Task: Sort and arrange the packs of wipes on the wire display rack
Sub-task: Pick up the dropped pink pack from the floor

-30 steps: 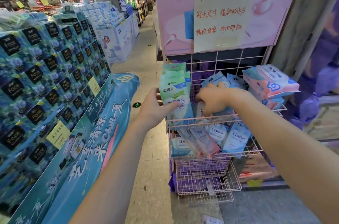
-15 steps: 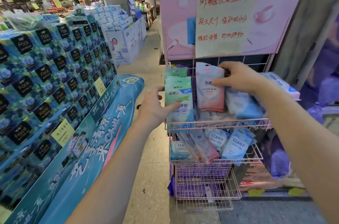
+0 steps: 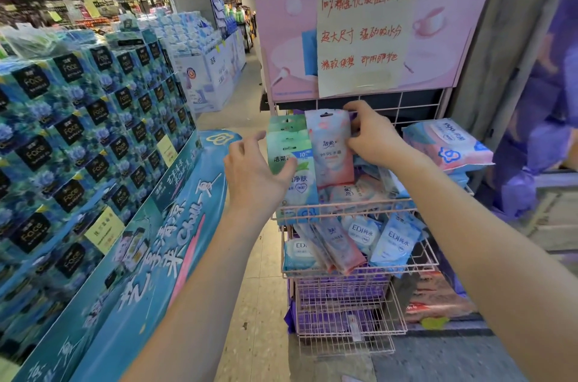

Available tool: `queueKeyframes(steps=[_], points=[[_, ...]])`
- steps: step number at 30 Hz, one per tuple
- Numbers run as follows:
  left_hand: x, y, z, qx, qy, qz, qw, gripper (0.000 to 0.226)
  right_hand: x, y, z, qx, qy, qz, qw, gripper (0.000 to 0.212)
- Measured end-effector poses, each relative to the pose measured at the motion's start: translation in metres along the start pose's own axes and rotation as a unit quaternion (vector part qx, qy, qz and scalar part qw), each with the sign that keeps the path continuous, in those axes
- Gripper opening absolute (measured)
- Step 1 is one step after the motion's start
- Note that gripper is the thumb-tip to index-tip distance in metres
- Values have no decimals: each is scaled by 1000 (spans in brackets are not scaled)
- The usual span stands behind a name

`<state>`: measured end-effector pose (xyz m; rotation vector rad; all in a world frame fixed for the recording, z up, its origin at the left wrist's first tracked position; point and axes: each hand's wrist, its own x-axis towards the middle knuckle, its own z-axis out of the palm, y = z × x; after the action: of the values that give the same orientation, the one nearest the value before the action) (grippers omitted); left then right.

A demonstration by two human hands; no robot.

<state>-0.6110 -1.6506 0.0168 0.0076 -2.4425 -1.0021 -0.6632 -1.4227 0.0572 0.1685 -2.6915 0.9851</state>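
Head view: the right hand [image 3: 373, 137] now has the pink pack [image 3: 331, 147] stood upright in the top basket of the wire rack [image 3: 416, 259], right beside the green packs [image 3: 289, 159]. Half a second ago that pack hung a little further right with the hand over its top; now the fingers [image 3: 359, 109] pinch its right edge near the hanger tab, and the pack touches the green stack. A second ago the same hand was down among the loose blue packs in that basket.

The left hand [image 3: 250, 172] has lifted. Earlier it pressed flat against the left side of the green packs; now its fingers are spread and slack, the thumb lying across the front of the front green pack, the other fingertips apart from it. It grips nothing.

To the right, the big pink-and-blue pack [image 3: 447, 143] lies flat at the top basket's far end, as before. Below, the second basket holds the blue EDI packs [image 3: 394, 240] leaning forward and a few pink packs [image 3: 337, 244] slanted between them, unchanged. The lower baskets show purple stock behind the wire.

The camera has drifted nearer to the rack, so the handwritten sign [image 3: 362, 24] fills more of the top.
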Motion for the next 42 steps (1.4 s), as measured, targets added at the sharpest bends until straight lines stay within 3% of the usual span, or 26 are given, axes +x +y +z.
queueKeyframes(steps=[5,11,15,18,21,25,28,31,35,42], points=[[-9,18,-3,-9,63,78,995,53,-6,2,5,10,34,9,999,63],[-25,24,8,-41,5,132,990,36,-39,-5,0,84,94,-20,992,35],[-48,28,20,-55,-26,188,980,29,-85,-2,19,118,81,-48,989,35],[-71,28,33,-28,-64,187,980,25,-119,13,41,76,39,-85,993,41],[-95,24,45,34,-45,170,984,24,-143,36,59,-23,-12,-133,991,56],[-129,13,57,83,-24,213,973,23,-173,51,67,-35,59,-167,984,60],[-152,-6,66,102,-65,203,972,29,-206,64,83,-52,89,-165,981,54],[-176,-31,78,147,-173,171,959,34,-245,84,111,-97,61,-112,987,54],[-214,-68,100,201,-318,139,916,48,-285,114,144,-111,-57,44,991,53],[-283,-115,153,269,-457,118,840,50,-344,176,187,-135,-198,236,942,31]])
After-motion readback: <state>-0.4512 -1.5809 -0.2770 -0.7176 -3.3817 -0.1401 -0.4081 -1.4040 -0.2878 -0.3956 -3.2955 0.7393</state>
